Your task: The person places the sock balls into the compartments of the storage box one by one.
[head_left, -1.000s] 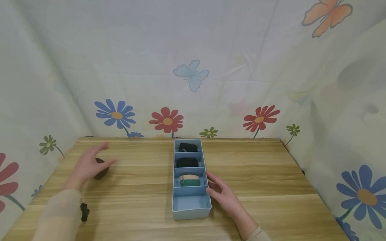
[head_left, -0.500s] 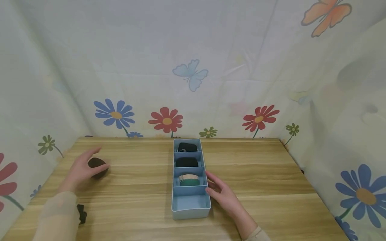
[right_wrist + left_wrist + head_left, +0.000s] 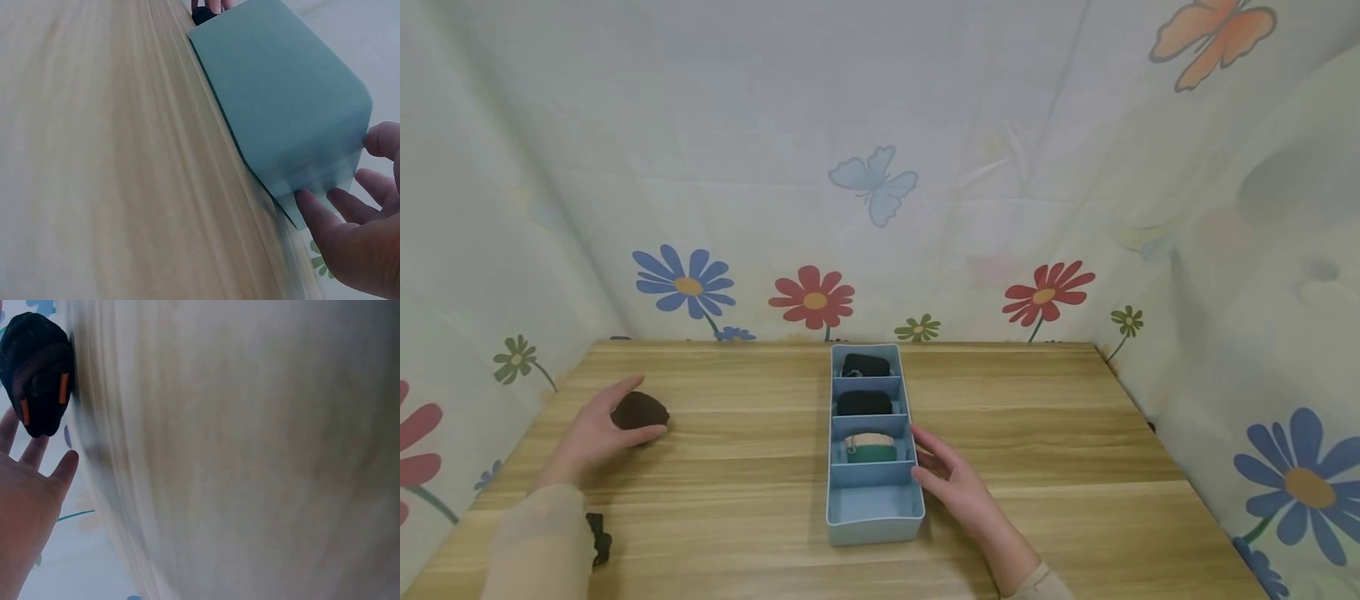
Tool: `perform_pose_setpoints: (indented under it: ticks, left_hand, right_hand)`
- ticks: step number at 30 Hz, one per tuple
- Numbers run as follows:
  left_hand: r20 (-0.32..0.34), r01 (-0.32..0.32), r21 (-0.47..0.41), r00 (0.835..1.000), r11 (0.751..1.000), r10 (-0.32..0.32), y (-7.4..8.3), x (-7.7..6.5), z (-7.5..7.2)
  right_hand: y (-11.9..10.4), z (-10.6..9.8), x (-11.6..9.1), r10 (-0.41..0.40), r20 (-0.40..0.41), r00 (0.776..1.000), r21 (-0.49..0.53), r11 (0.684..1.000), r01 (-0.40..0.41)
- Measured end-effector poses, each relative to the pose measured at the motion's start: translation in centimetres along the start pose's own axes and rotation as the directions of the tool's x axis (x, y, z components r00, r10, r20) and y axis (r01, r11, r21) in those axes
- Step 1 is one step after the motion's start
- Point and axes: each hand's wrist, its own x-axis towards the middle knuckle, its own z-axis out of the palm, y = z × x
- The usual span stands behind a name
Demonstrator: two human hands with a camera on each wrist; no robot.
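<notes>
A wide wooden table [image 3: 1075,433] fills the space in front of the person, hemmed in on three sides by a pale curtain [image 3: 880,167] printed with flowers and butterflies.

Down the middle of the table stands a long light-blue divided organiser tray [image 3: 874,528] with four compartments in a row. The farthest holds a black rolled bundle [image 3: 865,365], the next a second black bundle [image 3: 864,403], the third a green and beige rolled bundle [image 3: 870,447], and the nearest compartment shows only its blue floor.

The right hand [image 3: 958,487] lies against the tray's right wall near the third and fourth compartments; the fingers [image 3: 315,209] are fairly straight and spread, touching the blue side without curling round it.

On the left part of the table, well apart from the tray, the left hand [image 3: 591,433] cups a dark brown rolled bundle [image 3: 638,411] that rests on the wood. Thumb and fingers are spread either side of it and touching it, and the wrist view shows them fairly straight, with small orange marks on the bundle.

A small black object [image 3: 598,538] lies near the table's front left edge, beside the left sleeve [image 3: 538,546].
</notes>
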Motion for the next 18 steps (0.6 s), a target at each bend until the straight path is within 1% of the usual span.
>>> perform_pose_setpoints:
  ticks: [3,10,14,18]
  left_hand:
    - [-0.002,-0.012,-0.002,1.000,1.000,0.012,-0.25,-0.01,0.15]
    - [0.009,-0.032,0.027,0.999,0.999,0.032,-0.43,0.20,0.33]
    - [0.006,-0.066,0.045,0.998,0.997,0.066,-0.40,0.33,0.47]
    - [0.007,-0.077,0.075,0.997,0.994,0.077,-0.25,0.37,0.57]
  right_hand:
    - [-0.03,0.01,0.02,-0.002,0.000,1.000,-0.002,1.000,0.002]
    - [0.04,-0.04,0.01,-0.025,0.006,1.000,-0.016,1.000,0.026]
    - [0.10,-0.02,0.02,-0.018,0.005,1.000,-0.011,1.000,0.019]
    - [0.12,-0.01,0.02,-0.009,-0.001,1.000,-0.002,1.000,0.009]
